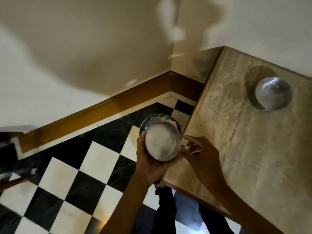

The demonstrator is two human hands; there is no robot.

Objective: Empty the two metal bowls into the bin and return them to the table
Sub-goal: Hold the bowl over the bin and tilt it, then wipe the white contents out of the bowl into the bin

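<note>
My left hand (148,164) grips a metal bowl (162,144) from below, over the floor just off the table's left edge. The bowl is tilted, its pale round face toward me, and white scraps (158,119) show at its far rim. My right hand (200,157) is beside the bowl's right side with fingers spread, fingertips at or near the rim. A second metal bowl (273,93) stands on the beige stone table (236,157) near the far right; motion blur hides its inside.
Below the bowl lies a black-and-white checkered floor (70,176), with a brown skirting board (94,115) along the cream wall. A dark blurred object (11,171) sits at the left edge. My legs (168,210) are beside the table's near corner.
</note>
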